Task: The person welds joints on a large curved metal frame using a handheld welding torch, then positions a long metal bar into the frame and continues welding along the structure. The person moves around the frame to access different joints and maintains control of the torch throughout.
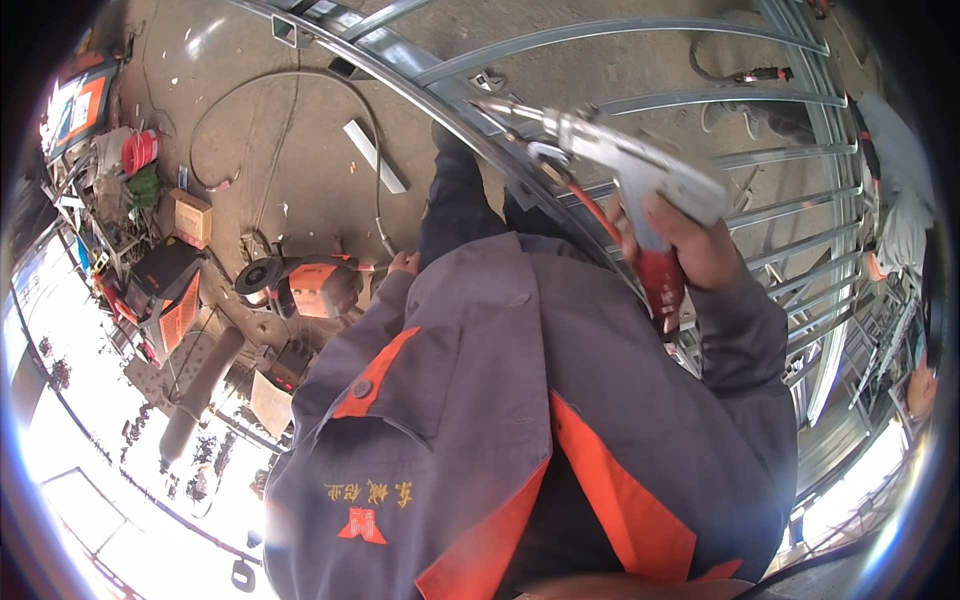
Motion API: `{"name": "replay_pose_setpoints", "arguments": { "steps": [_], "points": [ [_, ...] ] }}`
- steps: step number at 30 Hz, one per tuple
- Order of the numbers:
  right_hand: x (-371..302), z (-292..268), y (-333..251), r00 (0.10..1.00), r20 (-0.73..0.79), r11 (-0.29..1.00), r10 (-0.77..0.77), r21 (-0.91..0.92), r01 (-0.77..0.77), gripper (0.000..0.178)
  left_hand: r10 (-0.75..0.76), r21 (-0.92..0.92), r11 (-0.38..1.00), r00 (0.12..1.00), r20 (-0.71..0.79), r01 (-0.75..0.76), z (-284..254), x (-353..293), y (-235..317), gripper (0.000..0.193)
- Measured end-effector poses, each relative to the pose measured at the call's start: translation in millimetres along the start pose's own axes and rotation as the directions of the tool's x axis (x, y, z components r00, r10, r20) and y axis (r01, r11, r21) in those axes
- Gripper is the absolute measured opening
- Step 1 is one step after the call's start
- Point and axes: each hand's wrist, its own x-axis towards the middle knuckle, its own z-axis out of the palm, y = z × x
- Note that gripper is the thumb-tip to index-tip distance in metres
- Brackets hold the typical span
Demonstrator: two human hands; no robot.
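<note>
My right hand [690, 238] is closed round the grip of a gun-shaped power tool [650, 160], which has a grey-white body and a red lower end. Its slim metal nose points up and left, over the edge rail of a galvanised metal frame [460, 130]. The tool is slightly smeared by motion. Close under its nose lies an orange-red hose or cable [590, 208], partly covered by the tool and hand. My left hand [403, 263] hangs at my side near a cable end; its fingers are mostly hidden, so I cannot tell what it holds, if anything.
The frame's curved rungs [740, 155] spread across the right side. On the left stand an orange wire feeder [318, 288], an orange-black machine [170, 290], a cardboard box [192, 218] and a red bucket [140, 151]. A looped cable [195, 130] and metal strip [375, 156] lie on the floor.
</note>
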Motion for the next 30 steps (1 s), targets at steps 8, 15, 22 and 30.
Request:
{"name": "replay_pose_setpoints", "arguments": {
  "steps": [8,15,22,30],
  "points": [
    [115.5,17.3,7.3,0.993,0.089,0.996,0.080,-0.045,-0.076,0.035,-0.057,-0.043,0.998,0.998,-0.019,0.056,-26.4,-25.8,7.4,0.050],
    [127.9,4.7,16.1,0.991,0.110,0.996,0.074,0.042,-0.079,0.039,-0.083,-0.033,0.996,0.996,-0.015,0.082,-22.9,-25.9,3.6,0.049],
    [136.0,1.0,20.7,0.992,0.107,0.996,0.072,0.048,-0.078,0.037,-0.100,-0.070,0.993,0.995,-0.028,0.098,-26.6,-32.9,14.4,0.048],
    [136.3,3.3,17.2,0.989,0.136,0.998,0.060,-0.003,-0.060,0.032,-0.128,-0.042,0.991,0.992,0.005,0.128,-30.4,-33.4,22.9,0.049]
  ]
}}
